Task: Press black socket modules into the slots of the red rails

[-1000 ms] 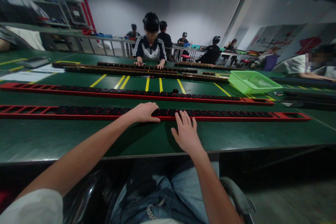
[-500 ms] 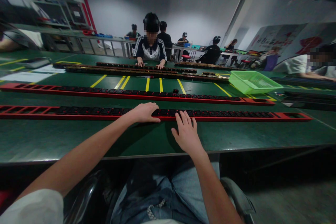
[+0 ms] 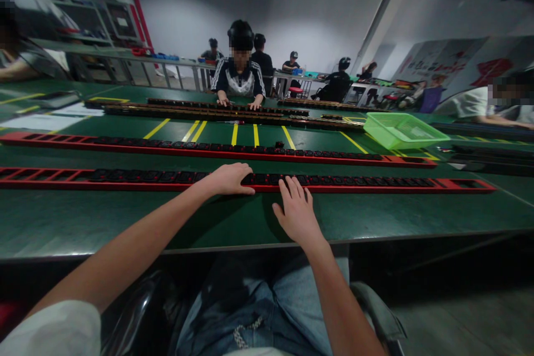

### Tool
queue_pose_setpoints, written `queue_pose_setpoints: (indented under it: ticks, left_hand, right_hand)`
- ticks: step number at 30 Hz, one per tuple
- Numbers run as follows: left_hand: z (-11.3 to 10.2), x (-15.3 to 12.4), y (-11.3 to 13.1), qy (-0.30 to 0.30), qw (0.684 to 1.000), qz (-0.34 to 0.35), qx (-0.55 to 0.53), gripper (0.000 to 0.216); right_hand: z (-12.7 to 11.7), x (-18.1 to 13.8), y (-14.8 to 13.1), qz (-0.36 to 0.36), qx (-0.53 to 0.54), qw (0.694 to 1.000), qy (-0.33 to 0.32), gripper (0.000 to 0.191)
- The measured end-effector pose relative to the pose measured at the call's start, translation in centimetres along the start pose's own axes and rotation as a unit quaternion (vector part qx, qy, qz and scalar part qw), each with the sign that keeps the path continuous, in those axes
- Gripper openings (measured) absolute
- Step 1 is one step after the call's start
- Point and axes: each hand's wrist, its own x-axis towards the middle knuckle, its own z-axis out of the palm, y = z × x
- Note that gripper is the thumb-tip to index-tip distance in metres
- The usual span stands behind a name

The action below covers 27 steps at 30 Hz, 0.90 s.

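Green bench [image 3: 125,217] | both hands unmoved | left hand [image 3: 228,179], right hand [image 3: 295,210] flat, open on red strip [image 3: 375,182]

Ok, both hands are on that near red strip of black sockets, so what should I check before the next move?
1. Left hand resting on the near long red strip of black sockets: ok.
2. Right hand fingers touching the strip's near edge: ok.
3. Sockets filling the strip's middle: ok; both red ends hold open slots: not ok.
4. Each socket seated flush: cannot tell, too small.
5. Near strip lying apart from the second red strip behind it: ok.
6. Green plastic basket standing away from both hands: ok.
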Motion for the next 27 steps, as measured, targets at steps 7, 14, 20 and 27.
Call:
queue_pose_setpoints:
  ticks: [7, 14, 20, 27]
  left_hand:
    - [0.18, 0.14, -0.10, 0.001, 1.000, -0.002, -0.004, 0.055]
    - [0.04, 0.06, 0.07, 0.000, 1.000, -0.003, 0.000, 0.055]
    - [-0.13, 0.02, 0.32, -0.005, 1.000, -0.007, 0.005, 0.053]
    - [-0.38, -0.08, 0.46, -0.008, 1.000, -0.009, 0.001, 0.054]
  right_hand:
    - [-0.06, 0.01, -0.02, 0.001, 0.003, 1.000, 0.002, 0.061]
    - [-0.03, 0.05, -0.03, 0.002, -0.001, 1.000, 0.000, 0.062]
    - [-0.17, 0.01, -0.12, 0.003, 0.000, 1.000, -0.003, 0.062]
    - [-0.26, 0.01, -0.08, 0.004, 0.006, 1.000, -0.005, 0.061]
